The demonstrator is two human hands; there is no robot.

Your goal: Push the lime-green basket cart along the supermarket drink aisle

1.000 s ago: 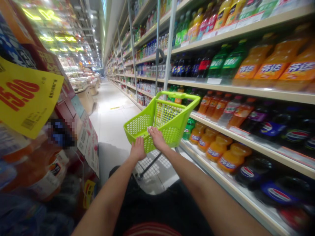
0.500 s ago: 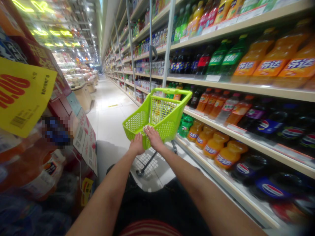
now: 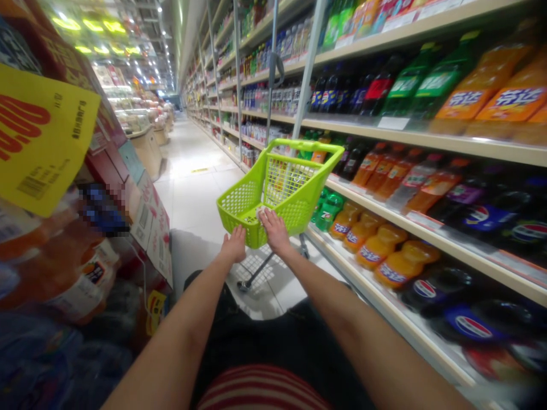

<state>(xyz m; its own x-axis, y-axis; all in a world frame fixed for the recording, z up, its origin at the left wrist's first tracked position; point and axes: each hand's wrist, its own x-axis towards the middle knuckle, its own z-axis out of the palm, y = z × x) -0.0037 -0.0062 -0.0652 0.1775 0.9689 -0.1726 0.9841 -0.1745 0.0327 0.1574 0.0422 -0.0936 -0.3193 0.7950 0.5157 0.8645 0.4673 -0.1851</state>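
Observation:
A lime-green shopping cart (image 3: 294, 208) with perforated basket sides stands in the aisle, its near end toward me. My right hand (image 3: 276, 232) is at the basket's near rim, pressing a small whitish wipe or cloth (image 3: 260, 210) that is partly covered by the fingers. Beside the basket's near left corner is my left hand (image 3: 233, 246), its fingers stretched out and nothing visible in it. Whether those fingertips touch the plastic I cannot tell. Below the basket, the grey wheeled frame (image 3: 260, 270) shows.
Along the right run shelves (image 3: 384, 128) of soda bottles, close to the cart. On the left stand stacked cartons (image 3: 149, 228), bottled drinks (image 3: 81, 285) and a yellow price sign (image 3: 47, 136). The tiled floor (image 3: 188, 148) stretches ahead between them.
My left hand has shifted slightly away from my right hand, toward the basket's left corner. My right hand stays at the rim with the wipe. The view has shifted slightly.

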